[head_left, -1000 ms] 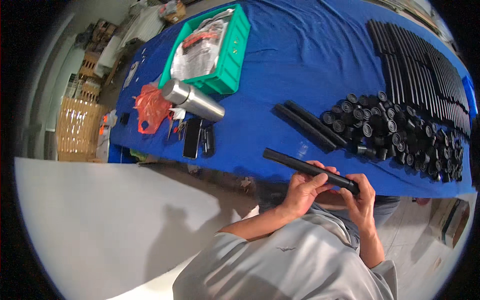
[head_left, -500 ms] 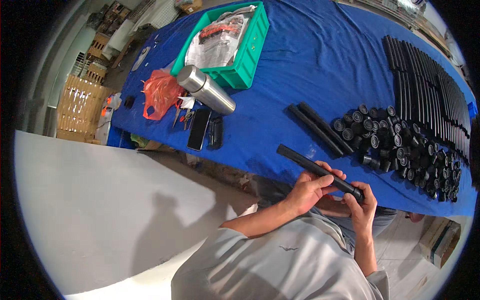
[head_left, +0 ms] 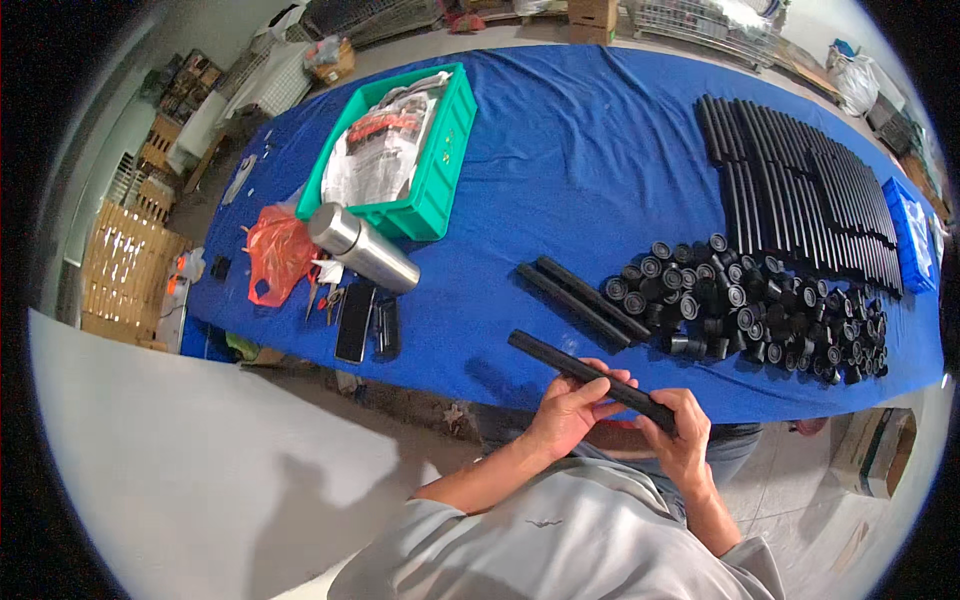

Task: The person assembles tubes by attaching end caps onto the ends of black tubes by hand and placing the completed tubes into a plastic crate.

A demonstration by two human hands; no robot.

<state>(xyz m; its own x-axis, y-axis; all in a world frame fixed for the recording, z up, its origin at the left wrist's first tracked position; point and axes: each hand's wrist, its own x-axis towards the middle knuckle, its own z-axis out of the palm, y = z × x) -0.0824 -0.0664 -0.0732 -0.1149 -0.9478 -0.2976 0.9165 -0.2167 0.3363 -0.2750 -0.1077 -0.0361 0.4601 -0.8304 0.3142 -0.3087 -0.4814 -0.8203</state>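
A blue cloth covers the tabletop (head_left: 570,130), with a green crate (head_left: 455,150) and a metal flask (head_left: 368,252) on its left. Rows of black tubes (head_left: 800,180) lie far right, with a heap of black caps (head_left: 750,310) nearer. A cardboard box (head_left: 868,450) sits on the floor, right. At the near edge, both hands are curled around one black tube (head_left: 552,360): the left hand (head_left: 562,418) grips its middle, the right hand (head_left: 685,437) its near right end; its far left end is free.
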